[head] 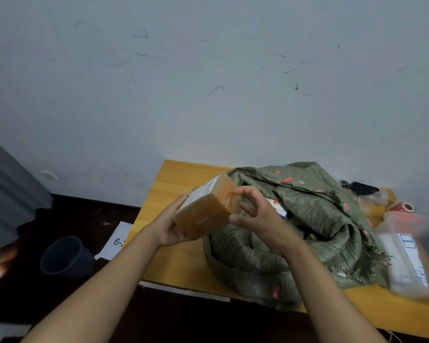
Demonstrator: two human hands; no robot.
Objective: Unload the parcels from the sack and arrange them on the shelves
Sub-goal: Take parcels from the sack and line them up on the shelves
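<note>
Both hands (174, 226) hold parcel (207, 206).

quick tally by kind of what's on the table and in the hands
parcels: 2, a taped box held in both hands and one showing in the sack mouth
green sack: 1
clear plastic tub: 1
red tape roll: 1
total: 5

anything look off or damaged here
Nothing looks damaged. The parcel looks intact in both hands, left hand and right hand. The sack lies crumpled open on the table.
</note>
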